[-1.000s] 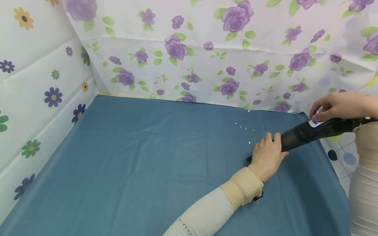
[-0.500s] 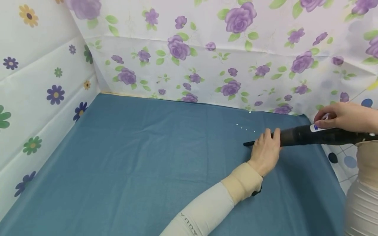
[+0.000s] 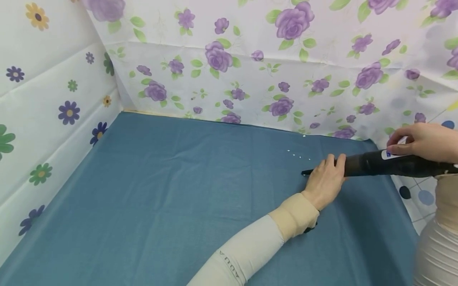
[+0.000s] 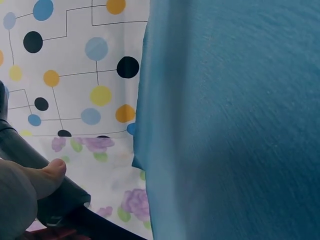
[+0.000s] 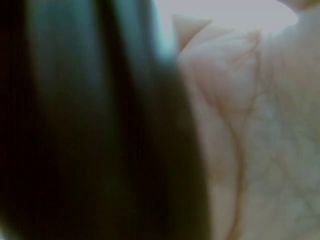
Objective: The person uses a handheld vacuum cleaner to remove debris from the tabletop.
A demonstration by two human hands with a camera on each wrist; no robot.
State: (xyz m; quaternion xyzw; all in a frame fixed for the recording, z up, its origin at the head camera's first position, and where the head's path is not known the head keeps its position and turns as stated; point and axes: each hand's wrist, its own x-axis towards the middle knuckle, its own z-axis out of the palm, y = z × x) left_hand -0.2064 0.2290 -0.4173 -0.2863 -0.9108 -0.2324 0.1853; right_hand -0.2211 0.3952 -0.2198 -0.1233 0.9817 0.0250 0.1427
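Observation:
A black handheld vacuum cleaner (image 3: pixel 372 163) lies almost level across the right of the head view, its narrow nozzle (image 3: pixel 306 172) pointing left, close over the blue cloth. My left hand (image 3: pixel 325 180) grips its front end, just behind the nozzle tip. In the left wrist view, the thumb (image 4: pixel 50 175) lies along the dark barrel. My right hand (image 3: pixel 427 141) holds the rear part with curled fingers, beside a white label (image 3: pixel 388 154). The right wrist view is filled by the blurred dark body (image 5: pixel 110 125) beside the palm. Several tiny white bits (image 3: pixel 299 157) lie beyond the nozzle.
Blue cloth (image 3: pixel 179 178) covers the work surface, with slight creases. Behind it rises a sheet printed with purple roses (image 3: pixel 218 57), and a flower-patterned sheet (image 3: pixel 39 131) stands at the left. A dotted sheet (image 3: pixel 416 198) shows past the cloth's right edge.
The vacuum has swung from a slant to nearly level, its nozzle tip coming up the cloth and lately slightly right. White bits near the nozzle a second ago no longer show.

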